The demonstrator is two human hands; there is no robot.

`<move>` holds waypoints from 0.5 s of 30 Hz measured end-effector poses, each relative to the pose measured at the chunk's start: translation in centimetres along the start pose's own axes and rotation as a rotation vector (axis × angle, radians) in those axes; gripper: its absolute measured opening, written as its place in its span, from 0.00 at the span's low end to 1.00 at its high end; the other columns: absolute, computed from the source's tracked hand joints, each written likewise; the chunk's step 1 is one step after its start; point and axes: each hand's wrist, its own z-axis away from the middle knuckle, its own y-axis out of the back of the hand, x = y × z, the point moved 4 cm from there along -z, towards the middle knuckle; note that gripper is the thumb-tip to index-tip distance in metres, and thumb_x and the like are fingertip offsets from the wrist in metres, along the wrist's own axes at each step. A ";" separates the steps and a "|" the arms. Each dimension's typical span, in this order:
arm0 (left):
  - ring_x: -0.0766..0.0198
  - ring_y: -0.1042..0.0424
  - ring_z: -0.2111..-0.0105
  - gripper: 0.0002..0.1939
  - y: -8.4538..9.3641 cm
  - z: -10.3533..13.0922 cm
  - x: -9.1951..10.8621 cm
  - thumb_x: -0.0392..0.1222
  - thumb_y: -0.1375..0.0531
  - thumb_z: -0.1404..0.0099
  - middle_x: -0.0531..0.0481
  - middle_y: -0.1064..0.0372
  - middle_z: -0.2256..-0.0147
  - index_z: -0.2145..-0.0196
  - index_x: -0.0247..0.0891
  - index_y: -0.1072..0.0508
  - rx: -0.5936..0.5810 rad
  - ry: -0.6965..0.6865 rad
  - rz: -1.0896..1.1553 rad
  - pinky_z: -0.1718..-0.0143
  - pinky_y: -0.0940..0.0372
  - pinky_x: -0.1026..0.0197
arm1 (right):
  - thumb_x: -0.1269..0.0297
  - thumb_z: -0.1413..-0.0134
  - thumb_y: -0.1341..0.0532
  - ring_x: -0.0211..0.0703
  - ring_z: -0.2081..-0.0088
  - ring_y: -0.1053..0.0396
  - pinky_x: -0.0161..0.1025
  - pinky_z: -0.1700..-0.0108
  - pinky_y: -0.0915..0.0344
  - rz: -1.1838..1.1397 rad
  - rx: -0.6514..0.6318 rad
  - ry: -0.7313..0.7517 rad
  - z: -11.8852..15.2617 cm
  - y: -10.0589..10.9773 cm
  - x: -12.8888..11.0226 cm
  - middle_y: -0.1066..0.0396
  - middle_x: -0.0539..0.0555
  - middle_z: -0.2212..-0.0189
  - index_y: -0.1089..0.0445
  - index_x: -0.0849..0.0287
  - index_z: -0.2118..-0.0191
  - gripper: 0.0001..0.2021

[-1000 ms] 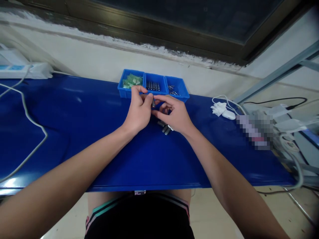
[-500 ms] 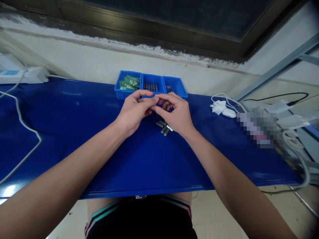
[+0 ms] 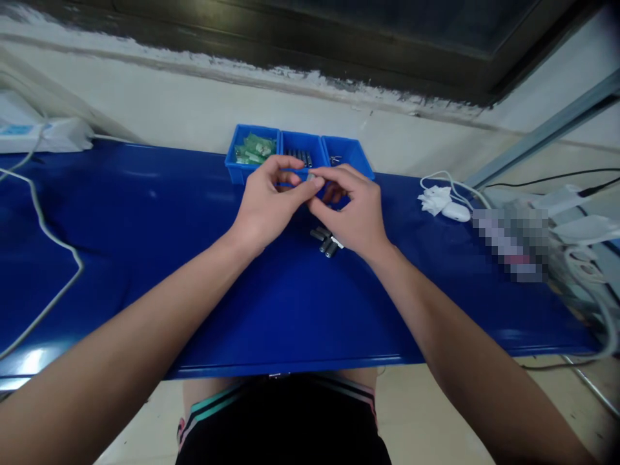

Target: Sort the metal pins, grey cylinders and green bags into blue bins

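My left hand (image 3: 266, 203) and my right hand (image 3: 352, 206) meet above the blue table (image 3: 290, 310), just in front of the blue bins. The left thumb presses against the right fingertips, while the left index finger is bent and raised apart. My right thumb and index finger are pinched together. A small greyish piece (image 3: 311, 176) shows at the meeting fingertips; most of it is hidden and its kind cannot be made out. Under my right hand lie several short dark cylinders (image 3: 329, 248), with a small white piece (image 3: 337, 241) beside them, partly covered by the hand.
Three joined blue bins stand at the wall: the left bin (image 3: 236, 173) holds green packets (image 3: 254, 148), the middle one dark cylinders (image 3: 304, 157), the right one thin metal pieces (image 3: 335, 159). White cables, a crumpled tissue (image 3: 436, 200) and a white case (image 3: 456, 212) lie right; a power strip (image 3: 46, 135) left.
The view has shifted slightly, so the bins sit a little higher and further right. My left index finger has lifted away from the right fingertips; a greyish piece now shows between the hands.
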 end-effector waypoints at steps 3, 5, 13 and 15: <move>0.58 0.25 0.62 0.07 1.4 -0.1 1.2 0.41 0.33 0.31 0.49 0.24 0.62 0.56 0.40 0.21 0.073 -0.219 -0.445 0.53 0.28 0.53 | 0.56 0.38 0.31 0.45 0.64 0.27 0.47 0.58 0.25 -0.051 0.091 -0.019 -3.3 1.3 1.5 0.20 0.52 0.58 0.19 0.50 0.46 0.16; 0.48 0.24 0.52 0.09 2.4 -0.1 1.7 0.38 0.37 0.31 0.44 0.22 0.55 0.55 0.40 0.19 0.156 -0.286 -0.801 0.42 0.30 0.43 | 0.56 0.38 0.30 0.46 0.63 0.26 0.46 0.55 0.26 -0.011 0.051 -0.049 -6.7 1.8 2.5 0.19 0.53 0.60 0.18 0.54 0.47 0.17; 0.25 0.41 0.29 0.32 3.6 -0.1 -0.3 0.46 0.37 0.28 0.31 0.42 0.28 0.29 0.41 0.30 0.109 -0.074 -1.243 0.31 0.39 0.24 | 0.64 0.42 0.28 0.56 0.51 0.22 0.63 0.33 0.44 0.592 -0.712 -0.147 -14.2 -2.6 3.9 0.16 0.53 0.63 0.15 0.52 0.60 0.05; 0.26 0.39 0.29 0.32 3.5 -0.2 -0.9 0.47 0.37 0.28 0.30 0.43 0.28 0.28 0.41 0.31 0.063 -0.065 -1.231 0.31 0.38 0.26 | 0.66 0.45 0.27 0.56 0.53 0.22 0.64 0.32 0.47 0.593 -0.783 -0.153 -14.3 -3.9 4.1 0.17 0.52 0.66 0.15 0.52 0.62 0.04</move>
